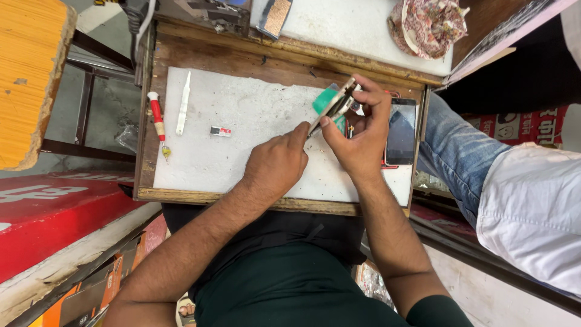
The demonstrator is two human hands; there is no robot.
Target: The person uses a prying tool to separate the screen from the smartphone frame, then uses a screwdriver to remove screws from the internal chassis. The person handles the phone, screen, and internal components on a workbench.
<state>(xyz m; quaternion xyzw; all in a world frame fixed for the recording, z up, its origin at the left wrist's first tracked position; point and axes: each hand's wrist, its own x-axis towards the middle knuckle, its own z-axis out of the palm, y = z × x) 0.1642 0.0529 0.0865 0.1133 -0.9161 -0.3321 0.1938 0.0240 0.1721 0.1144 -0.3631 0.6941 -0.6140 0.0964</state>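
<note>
Nearest the camera, over the front edge of the counter [242,203], the person's two forearms come up from a dark green lap and meet above a white work mat [242,121]. The left hand [275,166] is clenched around a thin tool, its tip hidden where it meets the phone [334,104]; only the thumb and knuckles show, so I cannot tell what kind of tool it is. The right hand [362,136] grips the phone by its edges, holding it tilted up off the mat, thumb on the near side and fingers curled over the far side. A green piece [327,100] shows just behind the phone, touching it or very close.

By the look of it, the work in hand is prying or probing along the phone's edge. That calls for a steady right grip and small, careful pressure from the left, since a slip could scratch or crack the body.

Beside the right hand, a second phone [401,130] lies flat, screen dark, at the mat's right edge. Well to the left lie a small dark chip [220,131], a white stick [183,104] and a red-handled screwdriver [157,121]. Farther back, on a white shelf, sits a patterned cloth bag [426,25], crumpled; what it holds cannot be seen. Another person's jeans-clad knee [454,151] stands to the right.
</note>
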